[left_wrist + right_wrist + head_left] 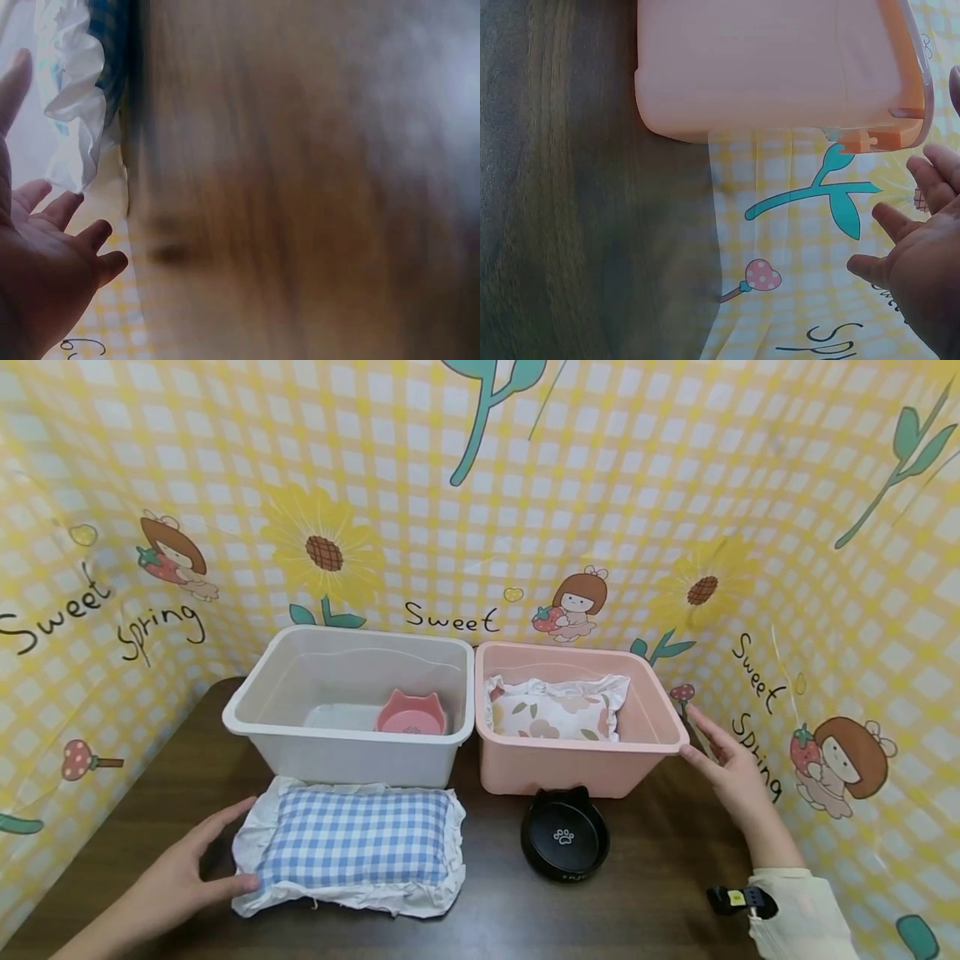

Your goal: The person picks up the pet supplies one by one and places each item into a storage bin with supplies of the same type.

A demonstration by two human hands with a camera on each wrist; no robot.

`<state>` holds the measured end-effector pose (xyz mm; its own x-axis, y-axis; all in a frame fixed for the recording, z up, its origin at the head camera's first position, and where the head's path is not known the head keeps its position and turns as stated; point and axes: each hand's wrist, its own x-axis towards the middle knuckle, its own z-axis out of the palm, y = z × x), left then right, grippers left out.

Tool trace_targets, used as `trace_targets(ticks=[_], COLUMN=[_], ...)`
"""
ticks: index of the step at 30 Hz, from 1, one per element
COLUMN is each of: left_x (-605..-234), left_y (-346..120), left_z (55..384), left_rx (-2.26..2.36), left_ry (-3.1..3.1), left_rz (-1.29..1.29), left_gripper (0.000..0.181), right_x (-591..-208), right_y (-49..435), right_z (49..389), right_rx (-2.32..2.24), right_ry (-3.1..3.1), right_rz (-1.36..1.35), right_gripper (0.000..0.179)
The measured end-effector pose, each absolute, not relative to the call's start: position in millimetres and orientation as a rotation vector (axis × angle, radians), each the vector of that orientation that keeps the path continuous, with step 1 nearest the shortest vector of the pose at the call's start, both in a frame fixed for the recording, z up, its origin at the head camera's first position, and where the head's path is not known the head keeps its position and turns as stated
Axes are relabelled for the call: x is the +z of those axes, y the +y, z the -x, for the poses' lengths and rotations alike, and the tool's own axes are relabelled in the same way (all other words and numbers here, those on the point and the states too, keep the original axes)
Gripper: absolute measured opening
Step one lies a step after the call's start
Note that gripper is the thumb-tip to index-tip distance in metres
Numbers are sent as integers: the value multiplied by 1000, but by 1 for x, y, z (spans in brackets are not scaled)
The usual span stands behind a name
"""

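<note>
My left hand (180, 872) is at the left end of a blue-and-white checked pillow (360, 835) with a white frilled edge, its fingers and thumb spread around that end. In the left wrist view, the fingertips are right by the white frill (79, 105). On the other side, my right hand (738, 781) has its fingers extended near the front right corner of a pink bin (570, 768). Its thumb tip overlaps the bin's rim in the head view. Inside this bin lies a floral pillow (551, 714) with a white frill.
A grey-white bin (352, 760) stands left of the pink one and contains a pink cat-eared bowl (412, 714). In front of the pink bin sits a black cat-eared bowl (566, 835) with a paw print. Yellow checked cloth (420, 527) surrounds the dark wooden table (495, 902).
</note>
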<state>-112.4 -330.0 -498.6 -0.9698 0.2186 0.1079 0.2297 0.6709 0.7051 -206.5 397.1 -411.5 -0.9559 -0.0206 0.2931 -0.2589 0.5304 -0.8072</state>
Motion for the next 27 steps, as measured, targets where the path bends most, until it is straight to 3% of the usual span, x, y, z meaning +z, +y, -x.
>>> trace_targets(ticks=[11,27], left_x=[-504,-502], left_y=[-321,-311], left_z=[120,122], left_rx=[-1000,-949], left_ry=[-2857,-2867], left_rz=[419,344], left_gripper=[81,34], right_x=[-420,-426], right_y=[393,395], right_z=[215,219], right_rx=[1534,1533], right_ry=[-2384,-2397], right_rz=[-364,-245], right_gripper=[44,45])
